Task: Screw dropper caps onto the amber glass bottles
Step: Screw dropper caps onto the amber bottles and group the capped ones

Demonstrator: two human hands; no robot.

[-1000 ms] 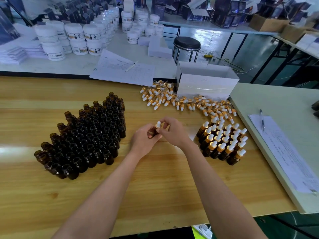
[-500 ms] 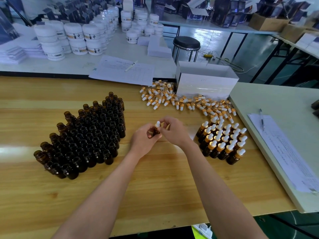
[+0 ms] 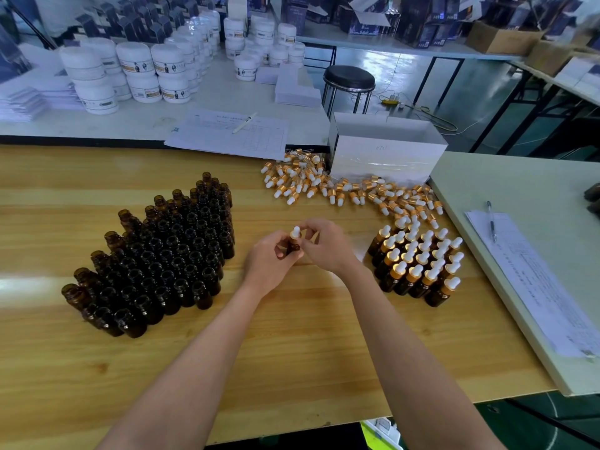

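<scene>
Wooden worktop (image 3: 292, 336) carries open bottles (image 3: 168, 254) left, capped bottles (image 3: 418, 261) right. Fingers of the left hand (image 3: 271, 261) grip one bottle (image 3: 293, 247); fingers of the right hand (image 3: 328, 246) pinch its dropper cap (image 3: 295, 232).

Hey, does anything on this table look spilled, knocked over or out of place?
Nothing damaged or toppled. The only untidy spot is the loose dropper caps, strewn on their sides beside the white box and trailing into the capped bottles. The uncapped bottles stand upright.

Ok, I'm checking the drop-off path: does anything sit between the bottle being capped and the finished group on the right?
Nothing visible. Past the right hand gripping the dropper cap, only bare wooden table separates the bottle from the capped bottles.
</scene>
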